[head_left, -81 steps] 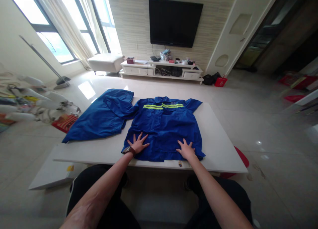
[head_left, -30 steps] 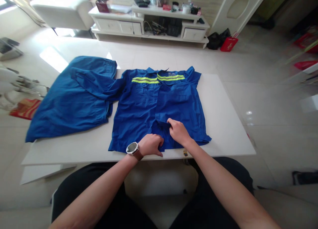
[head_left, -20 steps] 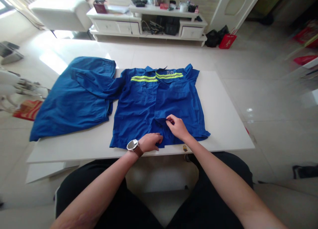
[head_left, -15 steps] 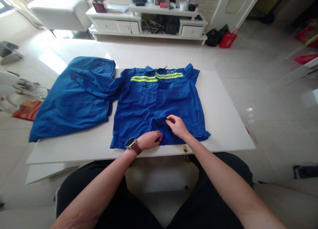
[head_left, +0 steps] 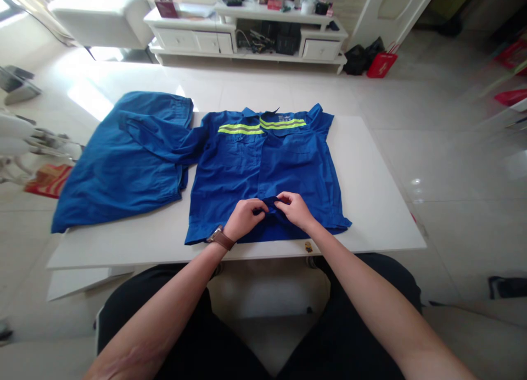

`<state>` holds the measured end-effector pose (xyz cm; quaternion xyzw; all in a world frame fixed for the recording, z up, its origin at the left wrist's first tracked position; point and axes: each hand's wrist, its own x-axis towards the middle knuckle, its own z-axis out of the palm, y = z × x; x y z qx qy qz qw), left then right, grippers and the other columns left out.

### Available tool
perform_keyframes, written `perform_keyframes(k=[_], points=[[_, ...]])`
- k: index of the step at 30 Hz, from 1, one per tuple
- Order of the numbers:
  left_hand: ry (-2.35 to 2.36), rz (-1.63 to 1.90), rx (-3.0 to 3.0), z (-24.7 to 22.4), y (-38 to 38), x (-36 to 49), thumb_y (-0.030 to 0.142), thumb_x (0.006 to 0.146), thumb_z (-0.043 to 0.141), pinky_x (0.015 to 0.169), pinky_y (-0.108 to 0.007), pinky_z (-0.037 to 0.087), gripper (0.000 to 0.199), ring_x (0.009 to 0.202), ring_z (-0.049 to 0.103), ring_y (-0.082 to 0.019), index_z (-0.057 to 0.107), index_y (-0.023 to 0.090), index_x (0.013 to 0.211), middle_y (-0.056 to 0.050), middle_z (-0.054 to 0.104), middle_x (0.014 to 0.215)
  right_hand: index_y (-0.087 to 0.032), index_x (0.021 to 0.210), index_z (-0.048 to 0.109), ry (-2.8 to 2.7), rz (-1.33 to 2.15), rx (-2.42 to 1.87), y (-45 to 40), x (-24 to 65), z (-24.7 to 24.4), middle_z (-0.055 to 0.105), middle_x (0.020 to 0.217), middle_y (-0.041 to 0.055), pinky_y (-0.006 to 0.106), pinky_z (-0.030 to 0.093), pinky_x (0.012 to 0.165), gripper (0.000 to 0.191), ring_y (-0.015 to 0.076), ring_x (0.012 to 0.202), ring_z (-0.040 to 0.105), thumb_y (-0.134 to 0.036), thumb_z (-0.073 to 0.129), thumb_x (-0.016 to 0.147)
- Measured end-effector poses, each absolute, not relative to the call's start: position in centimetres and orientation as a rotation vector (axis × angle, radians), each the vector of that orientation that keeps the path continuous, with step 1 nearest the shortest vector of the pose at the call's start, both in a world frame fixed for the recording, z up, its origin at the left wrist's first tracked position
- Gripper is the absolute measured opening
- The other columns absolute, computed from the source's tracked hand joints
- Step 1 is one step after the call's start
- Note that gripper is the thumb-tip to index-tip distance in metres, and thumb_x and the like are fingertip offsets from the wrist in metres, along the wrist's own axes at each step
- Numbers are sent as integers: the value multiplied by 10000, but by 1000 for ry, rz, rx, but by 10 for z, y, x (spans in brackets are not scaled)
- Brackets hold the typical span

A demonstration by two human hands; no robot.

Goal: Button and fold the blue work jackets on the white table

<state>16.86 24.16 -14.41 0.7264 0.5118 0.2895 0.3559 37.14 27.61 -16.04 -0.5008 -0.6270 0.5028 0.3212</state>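
A blue work jacket (head_left: pixel 230 171) with yellow-green reflective stripes lies front up on the white table (head_left: pixel 382 204), its collar at the far edge. At the lower middle of its front opening, my left hand (head_left: pixel 246 216) pinches the cloth, fingers curled. Close beside it, my right hand (head_left: pixel 293 207) grips the front edge between thumb and fingers. The cloth between the two hands is lifted and bunched; whether a button is there I cannot tell. One jacket sleeve stretches left onto another blue garment (head_left: pixel 119 160).
A small yellow sticker (head_left: pixel 308 246) is on the near table edge. Beyond the table stands a white TV cabinet (head_left: pixel 247 56) with boxes and jars on it. A red bag (head_left: pixel 381 65) and black bags rest on the floor by it.
My left hand has moved up from the jacket's bottom hem to the front edge, next to my right hand. The cloth there is now held by both hands.
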Motion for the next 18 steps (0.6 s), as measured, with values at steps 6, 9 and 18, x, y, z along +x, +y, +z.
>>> perform_keyframes(k=[6,9,18], points=[[1307,824,1833,-143,240,169,113,822,615,861,-285,537,231,897,718,-171,801,216,912,-26,788,975,-178,816,694,-1669,1348,-1291,275,370,-165,720,788,12,294,463,758,200,168,750,629,-367,628,809],[1326,818,1815,-142,240,171,208,830,691,815,-285,528,149,878,712,-178,807,213,924,-34,792,968,-179,812,690,-1681,1311,-1321,276,370,-166,716,784,11,288,449,734,182,168,747,623,-349,625,804],[1469,898,1627,-150,246,171,413,832,751,665,-274,451,235,665,619,-147,796,192,767,-24,760,732,-184,811,691,-1719,1304,-1324,275,370,-165,708,782,10,293,451,754,185,169,757,615,-353,616,827]])
